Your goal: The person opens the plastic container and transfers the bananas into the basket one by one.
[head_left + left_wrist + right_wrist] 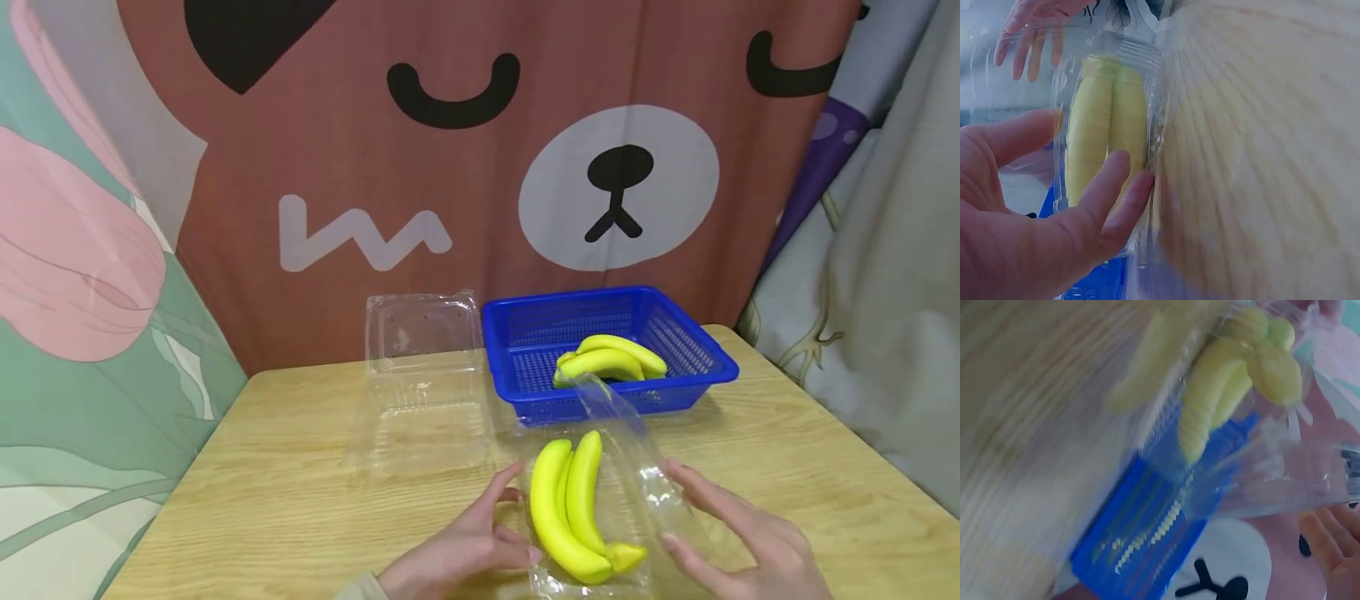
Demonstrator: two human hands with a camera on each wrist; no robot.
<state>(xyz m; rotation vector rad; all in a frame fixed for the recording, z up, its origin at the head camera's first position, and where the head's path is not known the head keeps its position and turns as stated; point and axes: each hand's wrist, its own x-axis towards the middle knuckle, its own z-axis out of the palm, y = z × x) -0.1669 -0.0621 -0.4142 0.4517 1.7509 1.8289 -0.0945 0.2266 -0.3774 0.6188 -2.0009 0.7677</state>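
Observation:
Two bananas (pixel 567 508), joined at the stem, lie inside a clear plastic clamshell box (pixel 551 583) at the table's near side. Its hinged lid (pixel 660 492) stands raised and tilted on the right. My left hand (pixel 468 542) touches the box's left wall, thumb and fingers spread apart along it; the left wrist view shows the fingers (pixel 1107 181) against the side, bananas behind. On the right, my right hand (pixel 757 533) touches the outside of the lid with extended fingers and a thumb set apart. Part of its grip is hidden in the right wrist view.
A blue plastic basket (pixel 517 396) with more bananas (pixel 607 362) stands behind the box. To its left, another clear clamshell box (pixel 423 433) sits with its lid upright. A curtain (pixel 337 142) with a bear print hangs behind the wooden table (pixel 262 483).

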